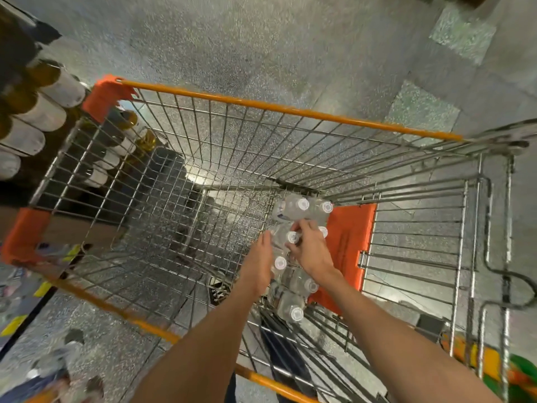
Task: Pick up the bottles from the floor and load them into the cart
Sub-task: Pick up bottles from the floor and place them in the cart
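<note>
Clear water bottle (283, 238) with white cap is standing upright inside the cart (279, 109), at the handle end of the basket, just beside the orange child-seat flap (347, 245). Both hands are reaching down into the basket onto it. Right hand (312, 248) is pinching it at the cap and neck, fingers curled round the top. Left hand (258, 266) is lying flat against its left side, fingers straight, pressing rather than gripping.

Bottles in the cart, counted by visible caps: seven. Two (302, 205) are sitting beyond the hands, one is being held, one cap (323, 231) is peeking out behind the right hand, one (280, 263) is showing between the wrists, two more (296, 312) are standing nearer the person. All upright, packed touching in a row along the flap. The rest of the basket floor is showing bare wire.

Outward: the cart is standing on a speckled grey floor (232, 39). Shelf (32, 112) of dark bottles with white labels is running along the far left side; count there cannot be told, too blurred. More clear bottles (49, 362) are lying on the floor at lower left, blurred, number unclear.
</note>
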Demonstrator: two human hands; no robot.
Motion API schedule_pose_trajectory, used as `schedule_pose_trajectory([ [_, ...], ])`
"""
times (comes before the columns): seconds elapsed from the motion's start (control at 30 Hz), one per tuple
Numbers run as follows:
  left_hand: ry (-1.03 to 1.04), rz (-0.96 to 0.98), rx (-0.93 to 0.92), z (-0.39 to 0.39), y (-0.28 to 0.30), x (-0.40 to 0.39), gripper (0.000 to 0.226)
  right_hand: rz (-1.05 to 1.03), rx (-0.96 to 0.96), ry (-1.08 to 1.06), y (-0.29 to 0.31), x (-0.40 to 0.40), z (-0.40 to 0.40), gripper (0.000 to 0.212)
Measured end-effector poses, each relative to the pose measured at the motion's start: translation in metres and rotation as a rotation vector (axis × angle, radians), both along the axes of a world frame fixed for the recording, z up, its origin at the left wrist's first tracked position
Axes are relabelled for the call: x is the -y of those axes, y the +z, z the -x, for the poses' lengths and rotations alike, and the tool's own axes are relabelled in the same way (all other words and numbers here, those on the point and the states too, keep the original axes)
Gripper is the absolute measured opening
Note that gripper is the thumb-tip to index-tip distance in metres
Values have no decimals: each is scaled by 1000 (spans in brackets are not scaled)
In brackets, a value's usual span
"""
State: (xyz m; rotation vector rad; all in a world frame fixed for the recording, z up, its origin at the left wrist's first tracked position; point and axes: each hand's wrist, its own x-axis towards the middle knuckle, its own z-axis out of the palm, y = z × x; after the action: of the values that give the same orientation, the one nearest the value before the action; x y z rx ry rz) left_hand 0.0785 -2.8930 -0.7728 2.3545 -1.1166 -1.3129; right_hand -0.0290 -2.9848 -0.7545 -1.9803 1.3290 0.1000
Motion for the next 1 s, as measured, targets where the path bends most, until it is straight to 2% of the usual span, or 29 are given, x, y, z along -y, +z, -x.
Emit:
schedule_pose_trajectory([
  [0.13, 77, -106, -151, 8, -12, -3, 72, 6, 9, 20, -2, 4, 0, 35],
  [0.23, 89, -74, -182, 12, -17, 0, 62, 35, 6, 95, -6, 11, 2, 41],
  [0.33, 207, -43, -243, 14, -19, 6, 59, 52, -4, 113, -10, 21, 4, 46],
  [0.4, 281, -34, -272, 14, -21, 9, 62, 56, -8, 118, -11, 29, 2, 47],
  [0.63, 316, -4, -293, 12, -25, 8, 66, 20, 49, 86, -17, 35, 5, 35],
  [0.8, 275, 28, -223, 8, -27, 4, 75, -35, 68, 52, -17, 38, 4, 35],
  [1.0, 266, -66, -294, 2, -11, 14, 85, -53, 76, 42, -8, 34, 3, 35],
])
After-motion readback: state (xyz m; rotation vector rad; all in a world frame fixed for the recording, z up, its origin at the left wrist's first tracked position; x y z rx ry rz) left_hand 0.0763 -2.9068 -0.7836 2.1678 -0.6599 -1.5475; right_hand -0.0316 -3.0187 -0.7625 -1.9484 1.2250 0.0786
